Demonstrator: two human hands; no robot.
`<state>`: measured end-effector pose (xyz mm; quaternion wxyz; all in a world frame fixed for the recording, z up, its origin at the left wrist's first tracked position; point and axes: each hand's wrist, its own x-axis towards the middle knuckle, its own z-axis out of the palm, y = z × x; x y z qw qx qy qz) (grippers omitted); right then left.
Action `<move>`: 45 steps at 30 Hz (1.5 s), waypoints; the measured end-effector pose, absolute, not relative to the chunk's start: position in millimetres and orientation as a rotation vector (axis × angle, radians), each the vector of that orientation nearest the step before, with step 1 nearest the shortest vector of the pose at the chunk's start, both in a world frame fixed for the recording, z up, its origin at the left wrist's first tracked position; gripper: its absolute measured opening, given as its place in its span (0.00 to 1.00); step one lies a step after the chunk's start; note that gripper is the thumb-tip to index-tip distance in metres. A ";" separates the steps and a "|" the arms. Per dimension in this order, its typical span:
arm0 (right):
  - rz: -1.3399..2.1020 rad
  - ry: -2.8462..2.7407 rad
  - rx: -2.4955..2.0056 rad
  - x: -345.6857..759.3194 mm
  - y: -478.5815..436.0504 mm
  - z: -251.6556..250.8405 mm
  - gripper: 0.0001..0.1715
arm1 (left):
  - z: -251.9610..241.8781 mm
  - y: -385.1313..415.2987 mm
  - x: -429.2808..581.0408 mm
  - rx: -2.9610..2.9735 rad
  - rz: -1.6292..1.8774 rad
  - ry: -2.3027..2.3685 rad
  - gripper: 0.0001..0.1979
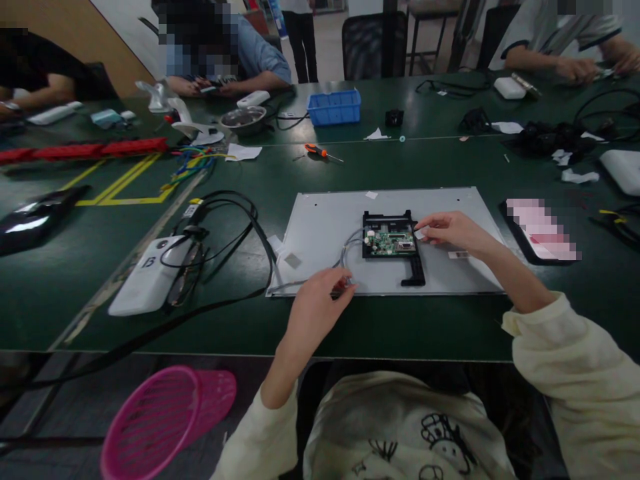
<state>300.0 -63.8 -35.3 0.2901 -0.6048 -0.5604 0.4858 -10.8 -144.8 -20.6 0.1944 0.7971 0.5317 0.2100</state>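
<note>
A green circuit board sits in a black plastic frame on a flat light-grey panel. My right hand is at the frame's right edge, with a small white piece, like a sticker or tape, pinched between thumb and fingers. Near the panel's front edge, my left hand has its fingertips closed together; a small pale bit shows between them, too small to name. A grey cable loops from the board's left side and passes behind my left hand.
Left of the panel lie a white device and black cables. To the right is a phone. Beyond are an orange screwdriver, a blue basket and a metal bowl. Several people sit around the table.
</note>
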 end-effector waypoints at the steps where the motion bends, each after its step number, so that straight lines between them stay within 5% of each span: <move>1: 1.297 -1.498 -1.613 300.1 -63.6 -35.2 0.10 | -22.3 -145.4 -8.0 2.258 0.589 1.438 0.06; 33: 1.284 -1.533 -1.565 300.5 -62.3 -38.2 0.11 | -32.2 -139.2 -20.0 2.265 0.606 1.183 0.08; 45: 1.203 -1.829 -1.421 301.1 -61.3 -42.1 0.22 | -39.0 -137.5 -21.9 2.289 0.669 1.156 0.07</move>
